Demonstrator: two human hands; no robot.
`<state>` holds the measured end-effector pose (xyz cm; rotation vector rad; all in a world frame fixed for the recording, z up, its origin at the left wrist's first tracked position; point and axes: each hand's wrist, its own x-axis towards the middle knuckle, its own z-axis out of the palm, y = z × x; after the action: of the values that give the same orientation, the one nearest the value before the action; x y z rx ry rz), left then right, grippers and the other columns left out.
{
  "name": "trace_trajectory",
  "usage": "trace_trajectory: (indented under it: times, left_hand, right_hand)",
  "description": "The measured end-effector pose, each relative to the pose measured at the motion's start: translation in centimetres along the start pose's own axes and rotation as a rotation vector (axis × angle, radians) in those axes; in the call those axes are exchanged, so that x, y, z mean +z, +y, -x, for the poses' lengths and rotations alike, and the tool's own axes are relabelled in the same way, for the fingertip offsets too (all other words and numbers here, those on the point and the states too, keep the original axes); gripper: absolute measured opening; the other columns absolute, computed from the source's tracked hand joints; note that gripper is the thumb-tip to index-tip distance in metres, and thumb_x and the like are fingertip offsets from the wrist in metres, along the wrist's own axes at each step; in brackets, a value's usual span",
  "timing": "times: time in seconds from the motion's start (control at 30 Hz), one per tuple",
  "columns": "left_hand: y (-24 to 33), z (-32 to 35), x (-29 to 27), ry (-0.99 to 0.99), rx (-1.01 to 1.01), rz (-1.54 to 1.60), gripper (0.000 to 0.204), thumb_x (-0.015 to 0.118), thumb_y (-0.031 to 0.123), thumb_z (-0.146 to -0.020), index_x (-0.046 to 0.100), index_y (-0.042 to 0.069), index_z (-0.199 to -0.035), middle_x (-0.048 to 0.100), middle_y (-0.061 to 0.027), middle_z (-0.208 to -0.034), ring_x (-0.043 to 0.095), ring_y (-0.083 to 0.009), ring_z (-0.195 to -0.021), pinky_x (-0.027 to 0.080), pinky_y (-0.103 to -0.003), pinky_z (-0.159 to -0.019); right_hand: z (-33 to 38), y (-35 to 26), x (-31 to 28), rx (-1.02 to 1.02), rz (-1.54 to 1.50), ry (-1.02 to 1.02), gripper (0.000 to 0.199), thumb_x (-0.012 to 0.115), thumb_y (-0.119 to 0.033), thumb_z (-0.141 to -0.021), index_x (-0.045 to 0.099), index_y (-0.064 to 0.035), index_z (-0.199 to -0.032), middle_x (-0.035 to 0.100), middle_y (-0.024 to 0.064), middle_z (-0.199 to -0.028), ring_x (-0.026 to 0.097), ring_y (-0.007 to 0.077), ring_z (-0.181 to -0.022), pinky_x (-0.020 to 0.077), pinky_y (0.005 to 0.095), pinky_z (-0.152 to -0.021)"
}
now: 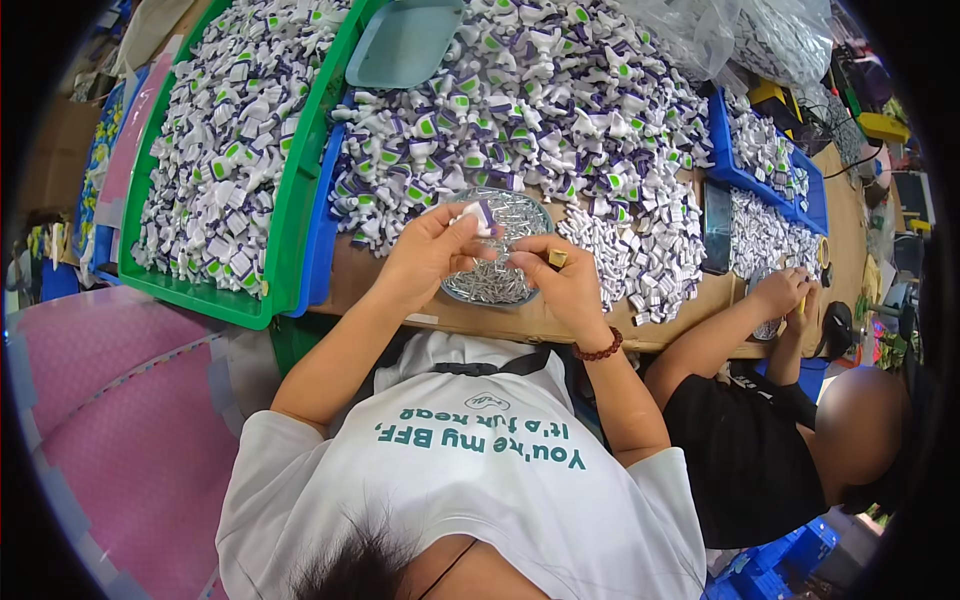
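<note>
My left hand [432, 250] pinches a small white-and-purple plastic part [484, 216] above a round metal dish [535, 215] filled with small silver metal pieces. My right hand [560, 280] hovers just right of it over the same dish, fingers curled around a small brass-coloured piece [557, 258]. The two hands nearly touch at the fingertips. A bead bracelet [600, 350] circles my right wrist. Behind the dish lies a large heap of white, purple and green plastic parts [540, 90] on the table.
A green crate [290, 200] full of the same parts stands at the left, with a teal tray [400, 45] resting above. Blue trays [765, 150] of small white parts sit at the right. A person in black [750, 450] works beside me, hands at another dish. Pink floor mats lie at left.
</note>
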<state>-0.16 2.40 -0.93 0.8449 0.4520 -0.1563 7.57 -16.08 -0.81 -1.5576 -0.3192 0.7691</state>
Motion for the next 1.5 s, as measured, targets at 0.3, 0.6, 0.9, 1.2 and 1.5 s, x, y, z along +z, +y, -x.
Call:
trace_trajectory:
  times: [0.3,0.6,0.9,1.2,1.5]
  left_hand:
    - [-1.8,0.5,0.7,0.038,0.144,-0.189,0.027,0.057,0.019,-0.089,0.055,0.003,-0.111,0.06,-0.0009,-0.089,0.055,-0.0043,-0.075,0.044,-0.016,-0.063]
    - [-1.6,0.8,2.1,0.003,0.291,-0.314,0.022,0.061,0.009,-0.085,0.056,0.002,-0.106,0.06,-0.0031,-0.092,0.052,-0.0053,-0.075,0.043,-0.018,-0.064]
    - [-2.0,0.0,1.2,0.034,0.215,-0.104,0.019,0.054,0.007,-0.089,0.054,0.001,-0.107,0.061,-0.0104,-0.099,0.061,-0.0169,-0.088,0.051,-0.023,-0.073]
    - [-2.3,0.0,1.5,0.003,0.134,-0.154,0.021,0.051,0.006,-0.091,0.05,0.0,-0.111,0.06,-0.0152,-0.104,0.061,-0.0243,-0.096,0.052,-0.028,-0.08]
    - [-2.5,0.1,1.4,0.032,0.123,-0.09,0.016,0.055,0.004,-0.088,0.05,-0.002,-0.103,0.06,-0.0128,-0.098,0.063,-0.0201,-0.087,0.055,-0.027,-0.075]
  right_hand:
    - [-0.1,0.3,1.1,-0.253,0.205,0.123,0.008,0.066,-0.002,-0.076,0.067,-0.0033,-0.084,0.059,0.0057,-0.076,0.055,0.0151,-0.07,0.0424,0.0264,-0.063]
    - [0.6,0.2,2.2,-0.116,-0.012,0.234,0.011,0.065,-0.002,-0.079,0.063,-0.0013,-0.09,0.061,0.0037,-0.08,0.056,0.0087,-0.072,0.0452,0.0215,-0.064]
    - [-0.3,0.9,-2.4,-0.149,0.315,0.191,0.005,0.063,-0.004,-0.081,0.062,-0.0021,-0.086,0.065,0.0036,-0.084,0.059,0.0083,-0.07,0.0458,0.0212,-0.064]
    - [-3.2,3.6,-8.8,-0.494,1.326,0.299,0.013,0.056,-0.003,-0.071,0.063,-0.0086,-0.081,0.056,0.0071,-0.081,0.055,0.0262,-0.08,0.0477,0.0366,-0.062]
    - [-2.5,2.5,-8.2,-0.491,1.145,0.242,0.011,0.061,-0.004,-0.072,0.062,-0.0053,-0.083,0.06,0.0107,-0.084,0.057,0.0254,-0.079,0.0483,0.0337,-0.062]
